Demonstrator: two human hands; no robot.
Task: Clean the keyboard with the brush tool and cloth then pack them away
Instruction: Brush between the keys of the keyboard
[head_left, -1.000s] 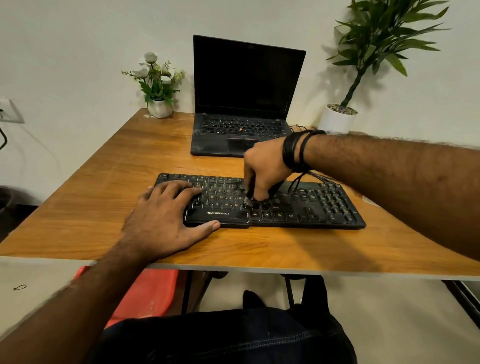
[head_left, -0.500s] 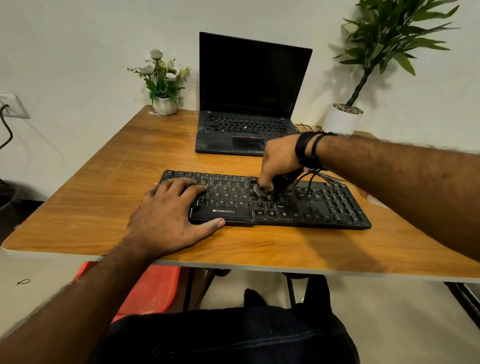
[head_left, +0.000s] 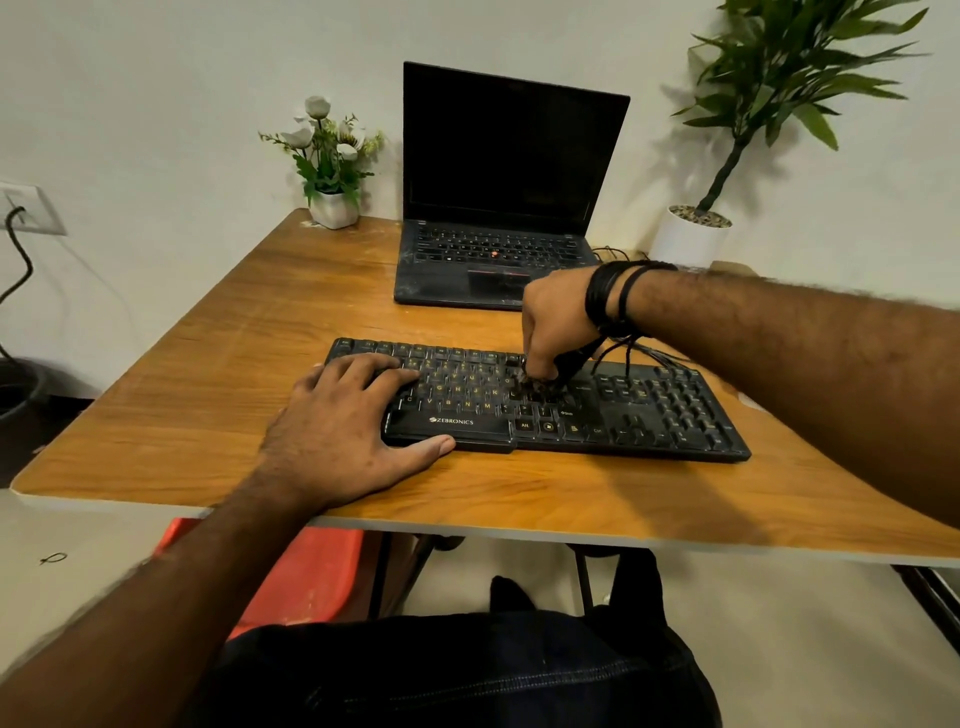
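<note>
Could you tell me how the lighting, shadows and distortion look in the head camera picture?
Head view: warm, dim light; the right hand and arm cast a soft shadow on the table; the plant throws one on the wall; wide-angle bending curves the table edge; the brush bristles are blurred.

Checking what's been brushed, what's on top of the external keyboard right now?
On the keyboard: the left hand resting flat, and the brush gripped by the right hand. Keys beneath both hands are covered.
</note>
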